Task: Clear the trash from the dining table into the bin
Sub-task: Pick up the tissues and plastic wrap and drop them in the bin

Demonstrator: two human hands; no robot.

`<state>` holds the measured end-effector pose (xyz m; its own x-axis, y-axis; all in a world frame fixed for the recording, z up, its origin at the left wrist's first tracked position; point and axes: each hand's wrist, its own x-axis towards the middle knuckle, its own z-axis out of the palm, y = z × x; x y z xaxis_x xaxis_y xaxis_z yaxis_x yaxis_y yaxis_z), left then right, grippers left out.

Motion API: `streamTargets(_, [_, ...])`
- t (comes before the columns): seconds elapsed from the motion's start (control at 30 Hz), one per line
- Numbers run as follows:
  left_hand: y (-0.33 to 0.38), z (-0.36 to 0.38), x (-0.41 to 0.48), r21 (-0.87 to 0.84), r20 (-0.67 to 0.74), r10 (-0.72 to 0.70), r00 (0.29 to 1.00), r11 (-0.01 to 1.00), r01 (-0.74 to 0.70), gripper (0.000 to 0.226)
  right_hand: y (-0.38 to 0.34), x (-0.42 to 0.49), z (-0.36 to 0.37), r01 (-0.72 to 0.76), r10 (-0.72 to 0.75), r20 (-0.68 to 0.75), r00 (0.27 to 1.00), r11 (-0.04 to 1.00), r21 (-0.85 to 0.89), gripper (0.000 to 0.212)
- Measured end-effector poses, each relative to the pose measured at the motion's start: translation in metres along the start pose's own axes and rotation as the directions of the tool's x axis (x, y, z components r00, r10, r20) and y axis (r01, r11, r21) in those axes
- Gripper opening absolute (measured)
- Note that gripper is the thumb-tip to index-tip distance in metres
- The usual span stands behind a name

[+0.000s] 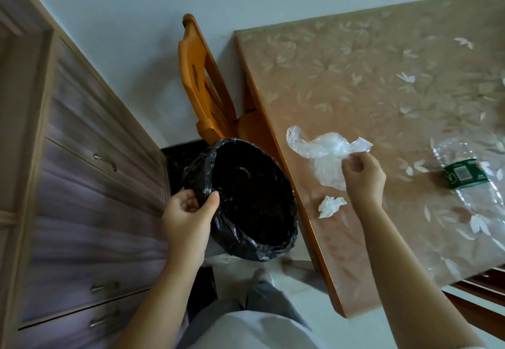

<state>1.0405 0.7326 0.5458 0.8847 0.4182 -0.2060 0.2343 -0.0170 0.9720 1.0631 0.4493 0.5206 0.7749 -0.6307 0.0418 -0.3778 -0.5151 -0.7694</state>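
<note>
Clearing the table: clear plastic bag first.
The right hand (362, 173) pinches the clear plastic bag (325, 152) on the dining table (355, 81); the left hand (188, 212) grips the rim of the black-lined bin (254, 198) at its 9 o'clock. Best to lift the bag fully clear, then drop it over the bin's mouth; the crumpled tissue (330, 206) lies at 6 o'clock of the bag.

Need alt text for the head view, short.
Right hand pinches a clear plastic bag on the dining table; left hand grips the rim of a black-lined bin beside it. A crumpled tissue and plastic bottle remain.
</note>
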Motion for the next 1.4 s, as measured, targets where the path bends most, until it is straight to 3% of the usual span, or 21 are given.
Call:
streamTargets(0.37, [-0.002, -0.011, 0.002, 0.051, 0.048, 0.026, 0.999, 0.998, -0.029, 0.013, -0.063, -0.083, 0.017, 0.163, -0.176, 0.311, 0.934, 0.984, 0.067, 0.01])
streamTargets(0.5, [-0.001, -0.012, 0.001, 0.06, 0.065, 0.035, 0.997, 0.997, -0.039, 0.013, -0.064, -0.097, 0.028, 0.137, -0.187, 0.582, 0.792, 0.982, 0.129, 0.025])
streamTargets(0.57, [0.0, -0.013, 0.001, 0.045, 0.063, 0.032, 0.998, 0.998, -0.035, 0.013, -0.06, -0.096, 0.027, 0.093, -0.194, 0.632, 0.751, 0.977, 0.19, 0.028])
streamTargets(0.73, [0.001, -0.012, 0.0, 0.025, 0.094, 0.048, 0.994, 0.998, -0.05, 0.026, -0.028, -0.085, 0.008, 0.014, -0.106, 0.461, 0.881, 0.98, 0.198, 0.02])
streamTargets(0.87, [-0.003, -0.01, 0.002, 0.009, 0.08, 0.044, 0.996, 0.999, -0.045, 0.023, 0.012, -0.074, -0.005, -0.032, 0.014, 0.279, 0.96, 0.998, 0.06, 0.016])
streamTargets(1.03, [-0.004, -0.006, 0.002, 0.01, 0.05, 0.028, 0.998, 1.0, -0.029, 0.022, 0.052, -0.058, 0.0, -0.098, 0.125, 0.22, 0.968, 0.987, -0.127, 0.023])
streamTargets(1.23, [-0.005, -0.004, 0.002, 0.038, 0.035, 0.005, 0.999, 0.999, -0.006, 0.022, 0.07, -0.05, 0.019, -0.149, 0.217, 0.254, 0.942, 0.953, -0.263, 0.03])
streamTargets(1.4, [-0.004, -0.002, 0.001, 0.049, 0.029, 0.003, 1.0, 0.999, -0.005, 0.023, 0.078, -0.056, 0.025, -0.154, 0.209, 0.235, 0.949, 0.96, -0.235, 0.016])
